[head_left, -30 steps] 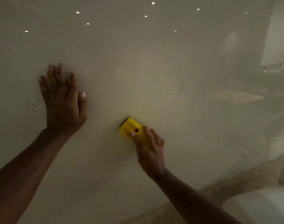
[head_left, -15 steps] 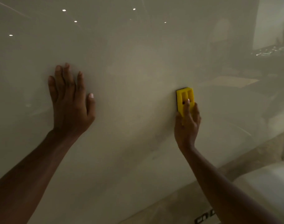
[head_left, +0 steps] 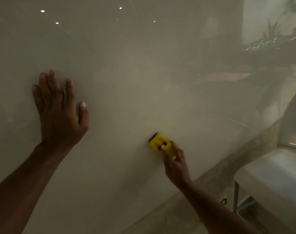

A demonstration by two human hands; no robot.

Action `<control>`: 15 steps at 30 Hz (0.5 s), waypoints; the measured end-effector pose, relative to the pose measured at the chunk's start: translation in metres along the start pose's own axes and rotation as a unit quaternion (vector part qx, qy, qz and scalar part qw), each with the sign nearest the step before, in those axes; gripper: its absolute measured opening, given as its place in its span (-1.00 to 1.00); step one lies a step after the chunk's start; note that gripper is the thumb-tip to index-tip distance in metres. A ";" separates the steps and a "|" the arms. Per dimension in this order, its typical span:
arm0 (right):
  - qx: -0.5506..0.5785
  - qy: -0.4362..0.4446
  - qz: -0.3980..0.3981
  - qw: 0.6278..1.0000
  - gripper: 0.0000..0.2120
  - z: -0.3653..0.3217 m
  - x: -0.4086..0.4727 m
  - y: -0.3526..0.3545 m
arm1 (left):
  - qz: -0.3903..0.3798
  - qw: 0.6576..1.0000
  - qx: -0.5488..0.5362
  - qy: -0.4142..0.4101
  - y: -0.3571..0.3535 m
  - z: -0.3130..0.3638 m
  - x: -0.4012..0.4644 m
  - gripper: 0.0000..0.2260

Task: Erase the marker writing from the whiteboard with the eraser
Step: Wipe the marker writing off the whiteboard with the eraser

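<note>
Head view: left hand lies spread flat on the whiteboard, bracing; right hand pinches the eraser, pressing it near the bottom edge.

This looks like an office or meeting room: a large glossy whiteboard fills the wall, mirroring small ceiling spotlights and potted plants. At the near right stands a white, metal-legged tabletop.
</note>
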State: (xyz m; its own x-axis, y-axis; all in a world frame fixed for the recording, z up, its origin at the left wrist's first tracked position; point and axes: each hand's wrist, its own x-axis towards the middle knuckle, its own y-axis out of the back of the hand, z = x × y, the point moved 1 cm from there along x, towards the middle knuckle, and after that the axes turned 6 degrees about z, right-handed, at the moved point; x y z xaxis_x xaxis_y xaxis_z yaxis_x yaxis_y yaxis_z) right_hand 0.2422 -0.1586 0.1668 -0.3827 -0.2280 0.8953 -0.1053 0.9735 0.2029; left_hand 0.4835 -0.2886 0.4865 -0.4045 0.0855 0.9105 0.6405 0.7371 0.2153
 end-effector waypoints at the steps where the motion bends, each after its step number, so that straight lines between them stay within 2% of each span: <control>1: 0.014 -0.080 0.033 0.996 -0.38 0.006 0.005 0.002 | -0.002 1.000 -0.001 0.000 0.001 -0.001 -0.002 -0.47; 3: 0.062 -0.239 0.097 0.964 -0.35 0.007 0.008 -0.001 | -0.006 1.000 -0.004 0.000 0.002 -0.003 -0.004 -0.47; 5: 0.103 -0.371 0.152 0.910 -0.30 -0.005 0.007 -0.008 | -0.006 1.000 -0.006 0.003 0.004 -0.006 -0.007 -0.47; 7: 0.116 -0.440 0.171 0.874 -0.30 -0.028 -0.001 -0.020 | -0.007 1.000 -0.006 0.004 0.005 -0.007 -0.008 -0.47; 8: 0.120 -0.440 0.164 0.875 -0.31 -0.045 -0.006 -0.025 | -0.007 1.000 -0.008 0.004 0.006 -0.008 -0.008 -0.47; 10: 0.123 -0.346 0.123 0.922 -0.30 -0.089 -0.013 -0.034 | -0.006 1.000 -0.010 0.006 0.007 -0.008 -0.008 -0.48; 12: 0.109 -0.126 0.043 0.985 -0.30 -0.132 -0.011 -0.037 | -0.007 1.000 -0.009 0.007 0.008 -0.009 -0.006 -0.47; 13: 0.093 0.001 -0.014 0.996 -0.30 -0.148 -0.004 -0.039 | -0.008 1.000 -0.006 0.007 0.009 -0.010 -0.006 -0.47; 15: 0.070 0.178 -0.113 0.975 -0.33 -0.167 0.021 -0.038 | -0.008 1.000 0.000 0.010 0.013 -0.016 -0.003 -0.46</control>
State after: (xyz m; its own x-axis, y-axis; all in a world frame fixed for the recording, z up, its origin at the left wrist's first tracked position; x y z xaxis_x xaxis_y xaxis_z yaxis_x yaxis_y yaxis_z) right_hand 0.3914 -0.1973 0.2447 0.0059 -0.3911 0.9203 -0.2842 0.8817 0.3765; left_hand 0.5034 -0.2897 0.4926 -0.4008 0.0609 0.9141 0.6348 0.7379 0.2292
